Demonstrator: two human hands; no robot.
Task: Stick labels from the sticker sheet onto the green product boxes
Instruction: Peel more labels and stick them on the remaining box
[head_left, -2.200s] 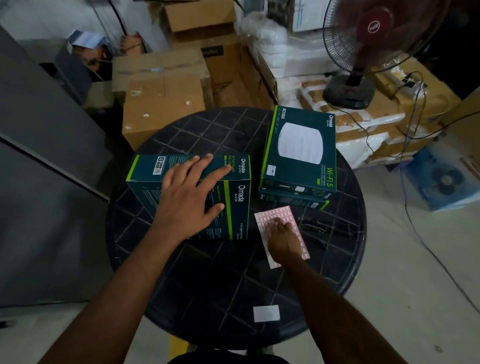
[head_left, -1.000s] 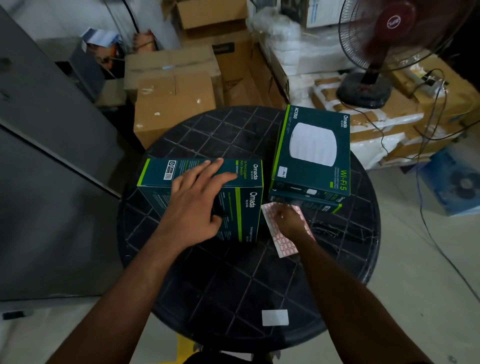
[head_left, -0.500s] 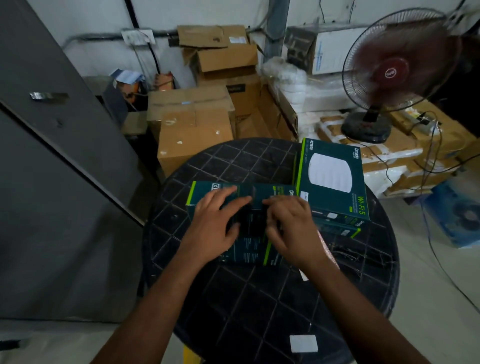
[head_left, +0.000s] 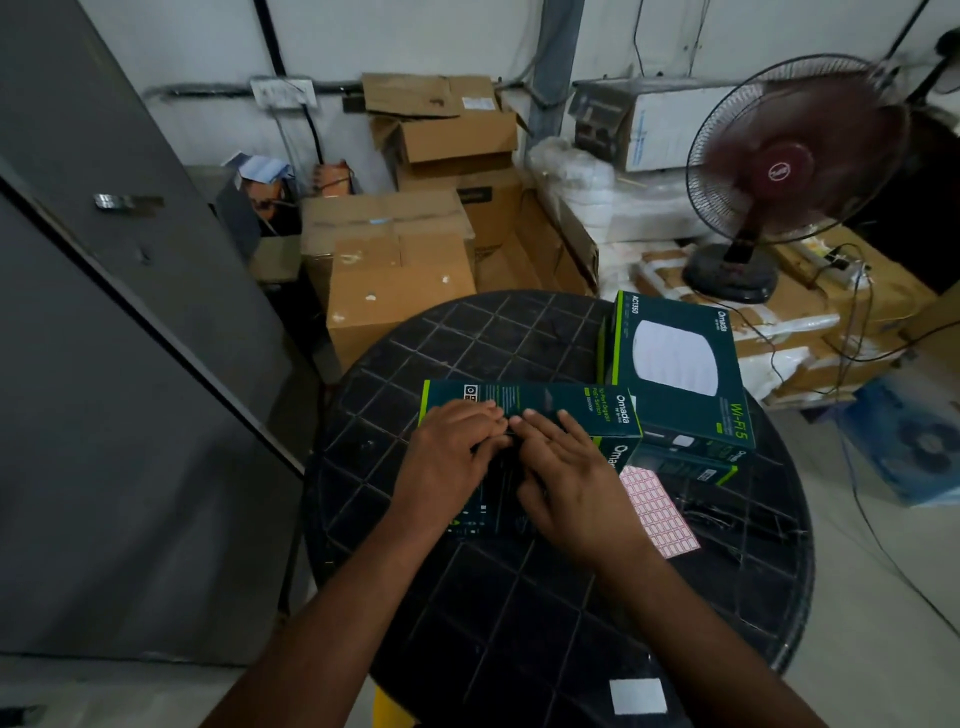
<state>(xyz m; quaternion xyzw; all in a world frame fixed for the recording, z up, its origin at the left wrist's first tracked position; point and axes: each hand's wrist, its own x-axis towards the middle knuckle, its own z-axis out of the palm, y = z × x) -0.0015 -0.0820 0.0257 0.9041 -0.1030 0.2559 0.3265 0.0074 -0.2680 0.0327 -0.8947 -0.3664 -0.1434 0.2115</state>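
**Right hand leaves the sheet and joins the left on the near box**

Nearest the viewer, a small white slip (head_left: 638, 696) is lying on the round black table (head_left: 519, 597), well short of the near green box (head_left: 545, 402). Just beyond it, both hands are working together on that box: the left hand (head_left: 449, 460) and the right hand (head_left: 569, 480) are lying side by side, fingertips meeting over the box's top edge, fingers fairly straight and pressing down. Whether a label is sitting under them cannot be told; the fingers are covering the spot.

A second ago the right hand was resting on the pink sticker sheet (head_left: 657, 512); now it is off the sheet and on the box. This is probably the moment a peeled label is being smoothed on, so one box is likely close to done.

The sheet is lying flat just right of the near box, free of either hand. Behind and right of the near box, the second green box (head_left: 675, 364) is waiting, untouched. Beyond that, cardboard cartons (head_left: 400, 270) and a standing fan (head_left: 789, 171) are filling the background.
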